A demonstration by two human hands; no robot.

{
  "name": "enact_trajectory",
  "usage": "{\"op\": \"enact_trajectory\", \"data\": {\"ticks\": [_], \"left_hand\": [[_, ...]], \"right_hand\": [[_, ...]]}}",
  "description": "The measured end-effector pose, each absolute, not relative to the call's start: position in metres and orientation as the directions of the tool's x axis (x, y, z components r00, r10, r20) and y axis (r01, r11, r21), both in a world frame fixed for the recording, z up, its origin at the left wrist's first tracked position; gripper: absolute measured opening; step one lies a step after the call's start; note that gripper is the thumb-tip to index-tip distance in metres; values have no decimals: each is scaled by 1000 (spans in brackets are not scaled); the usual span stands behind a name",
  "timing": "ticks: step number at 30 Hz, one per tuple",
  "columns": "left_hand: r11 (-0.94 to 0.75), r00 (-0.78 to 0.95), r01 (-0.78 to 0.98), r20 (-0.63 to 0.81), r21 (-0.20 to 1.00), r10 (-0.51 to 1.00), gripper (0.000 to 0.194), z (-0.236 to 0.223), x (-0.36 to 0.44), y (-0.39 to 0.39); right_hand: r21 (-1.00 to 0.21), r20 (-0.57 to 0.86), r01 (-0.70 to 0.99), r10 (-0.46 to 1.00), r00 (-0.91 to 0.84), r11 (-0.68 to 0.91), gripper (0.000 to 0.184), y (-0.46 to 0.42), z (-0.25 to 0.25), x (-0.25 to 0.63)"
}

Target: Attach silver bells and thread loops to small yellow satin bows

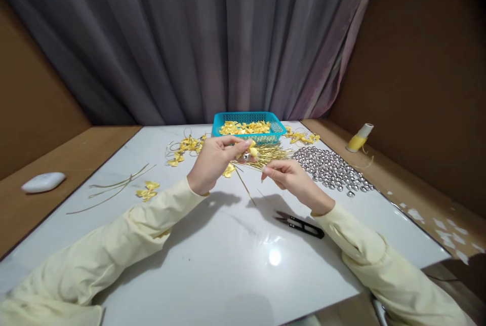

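Between the thumb and fingers of my left hand (220, 158) is a yellow ribbon bow (253, 152) with a small silver bell (246, 156) against it. My right hand (286, 176) is closed in a pinch, lower and to the right; a thin gold cord appears to run from the bow to its fingertips. Behind both hands lies a bundle of gold cords (275, 153). One loose gold cord (246, 187) hangs or lies below the left hand, and another yellow bow (229, 170) rests just beneath it. Black thread snips (304, 227) lie near my right wrist.
A turquoise basket (281, 128) of yellow bows stands at the back. Silver bells (330, 166) spread to the right, beside a yellow thread spool (359, 138). Looped bows (184, 149), loose cords (117, 184) and a white rounded object (43, 182) are on the left.
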State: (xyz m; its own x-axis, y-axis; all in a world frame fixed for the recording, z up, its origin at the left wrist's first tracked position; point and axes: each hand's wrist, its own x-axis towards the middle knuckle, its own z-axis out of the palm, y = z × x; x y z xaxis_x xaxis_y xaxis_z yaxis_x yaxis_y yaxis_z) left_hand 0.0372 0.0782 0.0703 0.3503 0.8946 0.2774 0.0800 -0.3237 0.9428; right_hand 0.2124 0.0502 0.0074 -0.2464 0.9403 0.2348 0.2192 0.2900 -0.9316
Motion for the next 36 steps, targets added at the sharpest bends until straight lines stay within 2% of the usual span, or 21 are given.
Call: {"op": "enact_trajectory", "data": {"ticks": [6,10,13,15,19,23,26,31,36], "left_hand": [[-312,341,94,264,945,902,19,66,38,80],[-346,355,163,272,924,895,18,60,38,80],[-373,391,151,291,916,873,18,56,37,80],[-363,405,135,283,922,869,19,56,37,79],[-343,401,137,264,929,877,17,55,37,78],[-333,407,142,252,932,878,18,56,37,79],[-323,384,145,248,935,889,18,58,38,80],[-317,300,120,270,941,915,21,62,38,80],[-260,299,79,226,962,927,21,64,38,82]], "right_hand": [[-939,122,263,929,-349,222,32,55,10,217],[-925,214,235,919,-330,300,26,52,16,214],[-955,239,92,915,-325,282,41,48,17,206],[-967,239,4,915,-324,254,44,47,16,201],[-951,304,-27,921,-244,307,37,47,13,197],[-905,371,167,918,-141,392,24,45,13,199],[-798,466,382,879,-101,466,22,43,14,202],[-553,603,622,781,-159,554,24,44,12,208],[-402,608,740,761,-224,539,27,44,9,211]]}}
